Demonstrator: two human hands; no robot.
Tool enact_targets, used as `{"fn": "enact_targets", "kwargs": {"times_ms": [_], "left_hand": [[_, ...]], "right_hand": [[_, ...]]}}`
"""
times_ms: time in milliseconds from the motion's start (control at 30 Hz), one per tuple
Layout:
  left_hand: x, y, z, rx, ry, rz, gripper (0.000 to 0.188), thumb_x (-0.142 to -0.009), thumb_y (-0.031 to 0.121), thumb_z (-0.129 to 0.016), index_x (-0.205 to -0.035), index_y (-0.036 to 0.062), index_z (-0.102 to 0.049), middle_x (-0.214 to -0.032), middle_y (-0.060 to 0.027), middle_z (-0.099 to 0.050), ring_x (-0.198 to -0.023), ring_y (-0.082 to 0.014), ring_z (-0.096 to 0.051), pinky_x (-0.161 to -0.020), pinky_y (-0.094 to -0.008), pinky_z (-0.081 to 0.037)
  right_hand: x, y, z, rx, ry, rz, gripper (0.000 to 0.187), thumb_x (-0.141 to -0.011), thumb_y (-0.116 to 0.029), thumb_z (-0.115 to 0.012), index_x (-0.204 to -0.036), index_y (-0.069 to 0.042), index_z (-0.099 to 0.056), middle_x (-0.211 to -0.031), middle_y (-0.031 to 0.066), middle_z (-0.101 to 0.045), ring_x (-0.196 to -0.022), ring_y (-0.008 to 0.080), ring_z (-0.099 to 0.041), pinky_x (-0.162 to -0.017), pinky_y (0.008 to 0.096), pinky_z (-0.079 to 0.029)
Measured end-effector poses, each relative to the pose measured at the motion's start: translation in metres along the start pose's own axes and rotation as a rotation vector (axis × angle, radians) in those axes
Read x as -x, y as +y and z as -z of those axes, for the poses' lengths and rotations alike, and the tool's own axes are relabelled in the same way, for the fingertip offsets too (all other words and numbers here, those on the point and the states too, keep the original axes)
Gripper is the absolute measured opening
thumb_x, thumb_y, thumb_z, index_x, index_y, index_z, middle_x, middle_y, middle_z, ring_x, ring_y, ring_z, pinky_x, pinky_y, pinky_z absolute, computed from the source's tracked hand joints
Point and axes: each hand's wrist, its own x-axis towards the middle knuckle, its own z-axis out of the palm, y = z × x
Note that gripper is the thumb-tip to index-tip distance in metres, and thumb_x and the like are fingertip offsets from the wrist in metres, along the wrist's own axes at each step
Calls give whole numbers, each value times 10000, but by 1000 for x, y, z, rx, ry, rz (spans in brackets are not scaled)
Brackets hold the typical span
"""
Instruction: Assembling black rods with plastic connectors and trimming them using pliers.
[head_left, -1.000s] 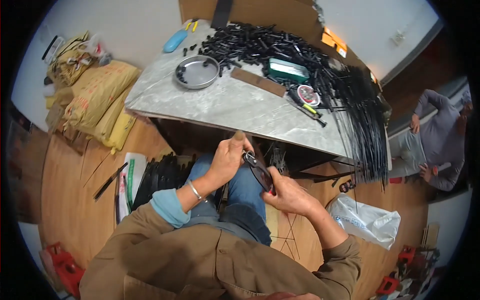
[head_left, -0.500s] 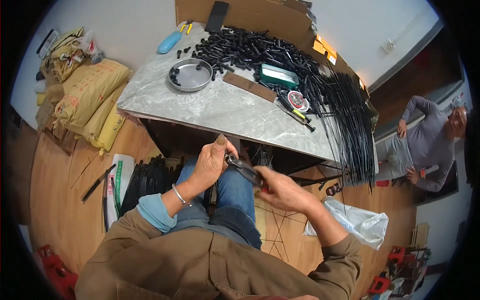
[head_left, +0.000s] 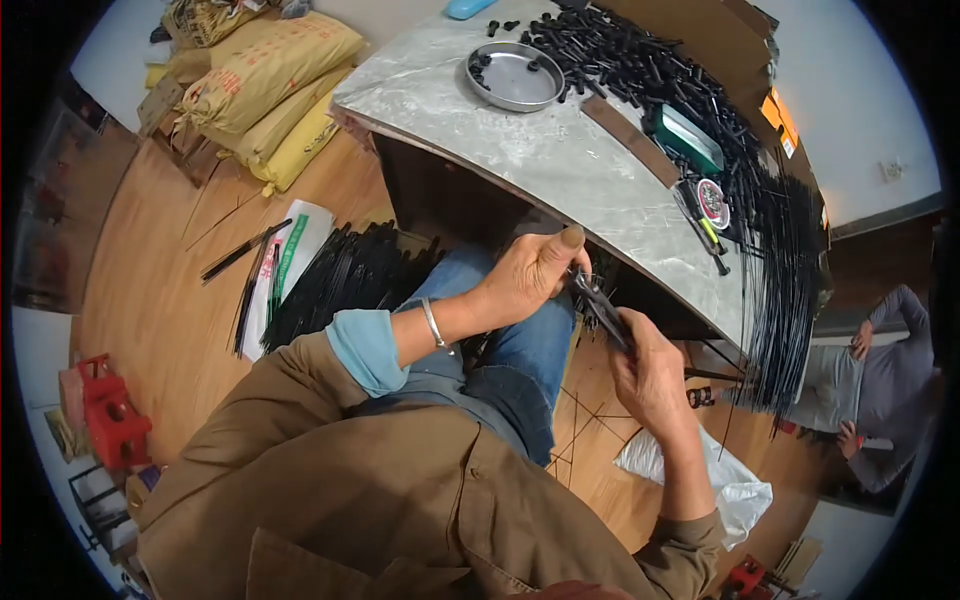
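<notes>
My left hand (head_left: pixel 528 276) is closed, thumb upward, over my lap just off the table's front edge. Between its fingers sits a small dark piece, mostly hidden, so its kind does not show. Dark-handled pliers (head_left: pixel 604 316) are gripped in my right hand (head_left: pixel 652 378), their jaws reaching the piece at my left fingertips. Whether the jaws are clamped on it I cannot tell.
A marble-patterned table (head_left: pixel 480 140) bears a round metal tray (head_left: pixel 515 88), a heap of black tubular parts (head_left: pixel 640 55), a green box (head_left: pixel 690 140) and long black rods (head_left: pixel 780 290). More black strips (head_left: pixel 350 275) lie on the floor. A person (head_left: pixel 880 380) stands at right.
The whole view has turned, so the table sits higher and further right. My right hand, blurred before, is now sharper and wrapped round the pliers; the pliers remain at my left fingertips.
</notes>
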Motion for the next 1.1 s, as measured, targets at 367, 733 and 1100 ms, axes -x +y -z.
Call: {"fn": "enact_targets", "kwargs": {"times_ms": [367,733,1100], "left_hand": [[-2,-2,0,83,-147,93,770,-906,700,-280,-737,32,-624,-497,32,-377,-467,-57,-361,-439,-235,-272],[-3,-2,4,93,-282,172,796,-895,723,-235,-775,35,-617,-510,31,-367,-436,-45,-299,-412,-226,-232],[-5,-2,5,79,-309,235,803,-892,731,-233,-735,34,-598,-512,29,-363,-441,-51,-294,-415,-228,-224]], "right_hand": [[6,3,-7,-1137,-646,-489,458,-959,-375,-517,-1123,51,-556,-732,74,-618,-588,129,-592,-532,245,-482],[9,15,-5,-1160,-726,-462,384,-980,-348,-490,-1047,24,-558,-668,21,-535,-555,100,-540,-513,228,-458],[16,9,-19,-1122,-721,-643,437,-975,-434,-472,-817,-30,-519,-576,-4,-436,-473,98,-449,-429,257,-397]]}}
